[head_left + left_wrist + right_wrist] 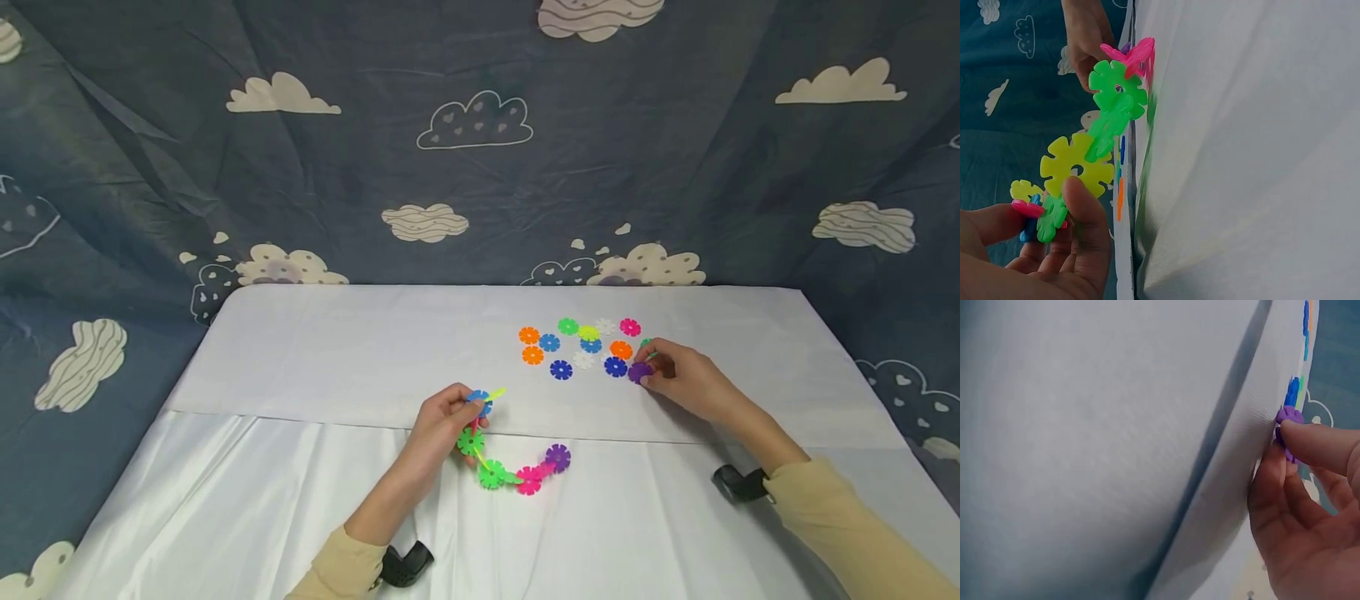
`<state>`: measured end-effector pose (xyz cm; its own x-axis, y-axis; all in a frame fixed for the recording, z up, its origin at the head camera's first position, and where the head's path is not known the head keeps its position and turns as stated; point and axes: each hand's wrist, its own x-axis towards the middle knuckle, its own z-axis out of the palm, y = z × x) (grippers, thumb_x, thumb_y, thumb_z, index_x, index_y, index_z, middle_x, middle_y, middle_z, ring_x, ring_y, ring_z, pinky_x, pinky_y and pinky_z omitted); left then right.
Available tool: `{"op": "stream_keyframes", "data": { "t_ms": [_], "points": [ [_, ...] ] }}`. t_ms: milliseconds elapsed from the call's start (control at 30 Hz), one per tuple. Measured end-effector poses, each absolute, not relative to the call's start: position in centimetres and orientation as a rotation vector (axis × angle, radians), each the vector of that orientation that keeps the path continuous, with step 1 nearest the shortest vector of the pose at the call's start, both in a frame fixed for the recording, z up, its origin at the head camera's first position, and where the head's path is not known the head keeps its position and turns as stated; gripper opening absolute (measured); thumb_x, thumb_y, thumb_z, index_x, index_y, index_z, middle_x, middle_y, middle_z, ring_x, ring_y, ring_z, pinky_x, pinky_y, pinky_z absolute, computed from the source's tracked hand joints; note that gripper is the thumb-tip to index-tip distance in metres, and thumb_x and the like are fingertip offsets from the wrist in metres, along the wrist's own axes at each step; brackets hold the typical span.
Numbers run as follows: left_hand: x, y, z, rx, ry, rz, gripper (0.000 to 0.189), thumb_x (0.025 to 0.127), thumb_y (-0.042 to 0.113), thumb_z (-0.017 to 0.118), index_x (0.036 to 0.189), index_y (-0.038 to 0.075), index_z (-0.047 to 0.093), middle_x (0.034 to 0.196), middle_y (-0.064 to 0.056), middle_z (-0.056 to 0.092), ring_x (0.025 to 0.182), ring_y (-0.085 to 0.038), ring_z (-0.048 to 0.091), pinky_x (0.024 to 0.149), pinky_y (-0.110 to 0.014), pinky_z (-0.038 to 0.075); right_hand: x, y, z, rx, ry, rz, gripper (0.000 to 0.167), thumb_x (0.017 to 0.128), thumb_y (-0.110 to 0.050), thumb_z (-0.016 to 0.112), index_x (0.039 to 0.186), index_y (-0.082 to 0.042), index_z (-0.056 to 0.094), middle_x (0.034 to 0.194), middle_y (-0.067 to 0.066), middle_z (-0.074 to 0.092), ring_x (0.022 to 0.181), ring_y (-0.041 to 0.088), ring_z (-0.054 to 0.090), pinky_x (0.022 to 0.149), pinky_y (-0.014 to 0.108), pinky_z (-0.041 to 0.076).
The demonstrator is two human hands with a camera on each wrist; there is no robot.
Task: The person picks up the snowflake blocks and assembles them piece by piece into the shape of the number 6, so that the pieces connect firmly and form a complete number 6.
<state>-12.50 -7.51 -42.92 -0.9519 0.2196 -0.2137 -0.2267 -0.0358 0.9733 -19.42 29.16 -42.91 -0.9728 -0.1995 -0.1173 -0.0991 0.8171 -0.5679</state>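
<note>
In the head view my left hand (pixel 441 425) pinches the blue disc (pixel 477 403) at the upper end of a chain of notched, flower-shaped plastic discs. From there the chain curves down and right through a green disc (pixel 491 475) and a pink disc (pixel 528 480) to a purple end disc (pixel 558 457). A yellow disc (pixel 1066 164) of the chain stands beside my left thumb in the left wrist view. Farther right, my right hand (pixel 693 382) pinches a loose purple disc (pixel 1290 415) between thumb and fingers, at the right edge of the scattered discs.
Several loose discs lie on the white-covered table (pixel 337 350), among them an orange disc (pixel 532 355), a dark blue disc (pixel 561 369), a pink disc (pixel 630 327) and a white disc (pixel 582 360). A dark cloud-patterned cloth (pixel 480 183) hangs behind the table's far edge.
</note>
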Motion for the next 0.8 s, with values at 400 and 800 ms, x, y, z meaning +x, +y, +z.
{"op": "stream_keyframes", "data": {
  "t_ms": [400, 800],
  "points": [
    [-12.5, -7.5, -42.9, 0.005, 1.939, 2.057, 0.017, 0.100, 0.018, 0.058, 0.098, 0.002, 0.058, 0.088, -0.016, 0.064, 0.061, -0.016, 0.051, 0.048, -0.026, 0.050, -17.8, 27.1, -41.2, -0.225, 2.852, -0.980, 0.025, 0.090, -0.006, 0.071, 0.115, -0.006, 0.065, 0.103, 0.010, 0.066, 0.089, 0.025, 0.061, 0.073, 0.030, 0.057],
    [-12.3, -7.4, -42.6, 0.063, 2.000, 2.026, 0.018, 0.097, 0.019, 0.063, 0.097, 0.001, 0.061, 0.087, -0.014, 0.064, 0.067, -0.018, 0.050, 0.051, -0.025, 0.049, -16.3, 22.7, -40.7, -0.392, 2.791, -1.269, 0.025, 0.090, -0.004, 0.071, 0.113, -0.014, 0.069, 0.105, 0.001, 0.067, 0.093, 0.018, 0.064, 0.078, 0.021, 0.053]
  ]
}}
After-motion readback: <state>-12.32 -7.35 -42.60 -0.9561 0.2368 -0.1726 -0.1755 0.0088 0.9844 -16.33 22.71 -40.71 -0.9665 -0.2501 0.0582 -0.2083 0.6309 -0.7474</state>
